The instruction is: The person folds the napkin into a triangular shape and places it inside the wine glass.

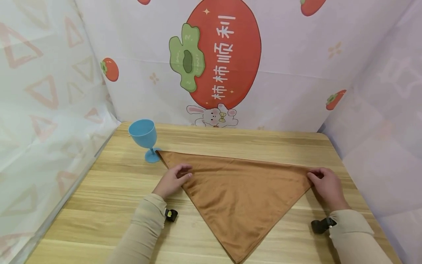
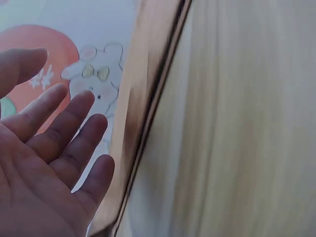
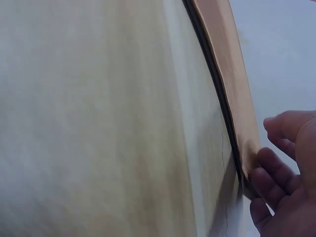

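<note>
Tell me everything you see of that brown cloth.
The brown cloth looks thin, satiny and slightly wrinkled. It lies as a triangle on the table, apparently doubled, long edge on the far side. Its left corner reaches the foot of the blue goblet; the right hand touches its right corner. The left hand is over its left edge, contact unclear.
</note>
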Action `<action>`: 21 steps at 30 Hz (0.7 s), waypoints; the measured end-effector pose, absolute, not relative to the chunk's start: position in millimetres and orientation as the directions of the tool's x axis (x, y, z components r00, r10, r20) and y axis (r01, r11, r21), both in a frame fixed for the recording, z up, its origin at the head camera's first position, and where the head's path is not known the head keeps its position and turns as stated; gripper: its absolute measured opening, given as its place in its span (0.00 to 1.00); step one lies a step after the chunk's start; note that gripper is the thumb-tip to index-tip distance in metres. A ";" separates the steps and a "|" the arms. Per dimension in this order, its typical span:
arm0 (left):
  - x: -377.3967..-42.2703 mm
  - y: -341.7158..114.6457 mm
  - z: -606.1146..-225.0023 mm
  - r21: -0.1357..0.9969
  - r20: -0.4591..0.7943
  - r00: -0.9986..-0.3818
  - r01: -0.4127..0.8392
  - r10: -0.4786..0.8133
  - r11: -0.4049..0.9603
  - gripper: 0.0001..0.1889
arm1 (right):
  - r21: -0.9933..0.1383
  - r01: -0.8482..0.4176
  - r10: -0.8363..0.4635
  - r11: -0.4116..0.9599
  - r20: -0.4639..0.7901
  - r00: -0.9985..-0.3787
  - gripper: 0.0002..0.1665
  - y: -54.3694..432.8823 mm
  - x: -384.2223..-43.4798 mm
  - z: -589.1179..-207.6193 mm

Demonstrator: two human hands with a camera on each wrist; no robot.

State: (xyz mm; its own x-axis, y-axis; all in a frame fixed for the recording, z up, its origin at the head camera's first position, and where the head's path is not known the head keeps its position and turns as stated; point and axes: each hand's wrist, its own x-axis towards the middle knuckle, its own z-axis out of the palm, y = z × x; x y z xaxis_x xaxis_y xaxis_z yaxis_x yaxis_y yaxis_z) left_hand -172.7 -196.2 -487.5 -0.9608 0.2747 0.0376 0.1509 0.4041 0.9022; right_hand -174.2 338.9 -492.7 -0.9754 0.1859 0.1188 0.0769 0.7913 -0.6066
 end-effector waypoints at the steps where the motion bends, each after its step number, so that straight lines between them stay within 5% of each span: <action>1: -171.6 -192.7 -487.9 0.906 0.041 -0.958 0.155 0.283 0.394 0.21 | -0.613 0.082 0.195 0.786 0.119 -0.974 0.19 340.9 -174.4 -492.2; 13: -159.0 -161.4 -489.2 0.922 -0.014 -0.953 0.105 0.302 0.373 0.20 | -0.627 0.147 0.267 0.765 0.101 -0.958 0.25 365.9 -182.7 -493.8; 21: -156.9 -154.7 -495.9 0.897 0.002 -0.953 0.136 0.304 0.420 0.19 | -0.657 0.281 0.340 0.700 -0.040 -0.940 0.39 379.4 -189.9 -492.4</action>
